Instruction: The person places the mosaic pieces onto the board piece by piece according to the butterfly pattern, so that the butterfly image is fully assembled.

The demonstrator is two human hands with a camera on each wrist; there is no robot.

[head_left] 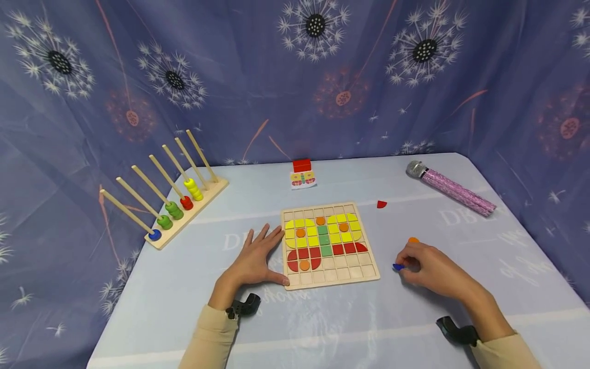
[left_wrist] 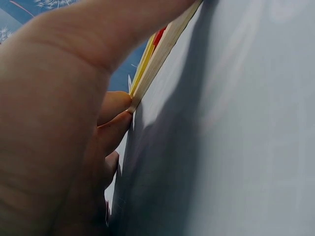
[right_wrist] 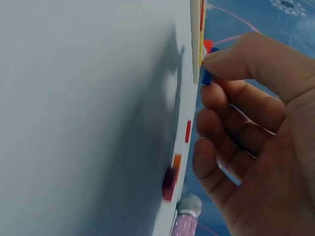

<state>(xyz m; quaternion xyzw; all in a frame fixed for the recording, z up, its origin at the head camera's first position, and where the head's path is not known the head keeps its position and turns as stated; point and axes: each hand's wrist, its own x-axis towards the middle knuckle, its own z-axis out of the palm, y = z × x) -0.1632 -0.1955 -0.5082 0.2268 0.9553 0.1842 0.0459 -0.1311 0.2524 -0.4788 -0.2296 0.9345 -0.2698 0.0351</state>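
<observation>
A wooden grid board lies on the table, its cells partly filled with yellow, red, green and orange flat pieces in a butterfly pattern. My left hand is spread at the board's left side, with the thumb on the near left corner and fingertips at the left edge. To the right of the board, my right hand pinches a small blue piece between thumb and forefinger. In the right wrist view the blue piece shows between those fingertips. An orange piece sits just behind the right hand, partly hidden by it.
A red quarter-round piece lies beyond the board's right side. Behind the board, a small picture card leans on a red block. A peg rack with coloured beads stands at left, and a pink glittery microphone lies at right.
</observation>
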